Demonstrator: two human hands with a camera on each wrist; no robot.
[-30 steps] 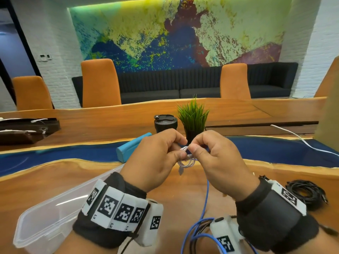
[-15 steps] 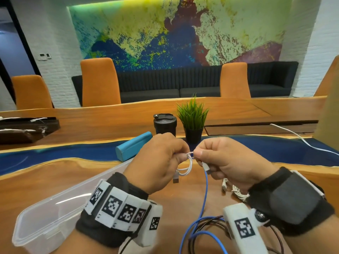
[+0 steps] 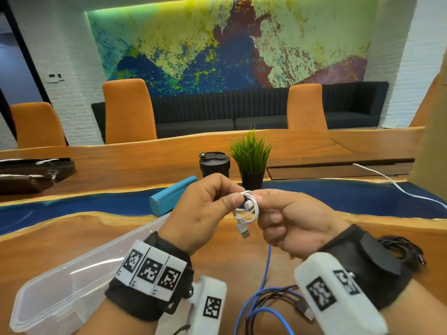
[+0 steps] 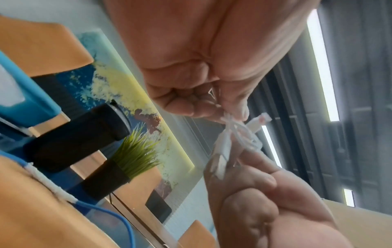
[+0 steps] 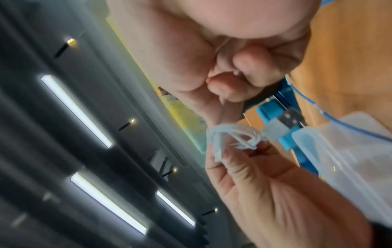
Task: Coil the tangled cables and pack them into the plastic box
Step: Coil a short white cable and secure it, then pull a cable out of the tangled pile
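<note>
Head view shows the left hand (image 3: 205, 211) and right hand (image 3: 294, 221) raised above the wooden surface (image 3: 72, 233), the fingers (image 3: 232, 201) of both pinching a small white cable (image 3: 246, 211) coiled between them, its USB plug (image 3: 244, 232) hanging just below. The clear plastic box (image 3: 60, 293) sits below and left of the fingers. A blue cable (image 3: 264, 274) and black cables (image 3: 278, 293) lie loose beneath the hands.

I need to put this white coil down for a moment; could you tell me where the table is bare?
Bare wood lies between the plastic box and the blue strip. It is crowded by the blue cable tangle and the black coil.
</note>
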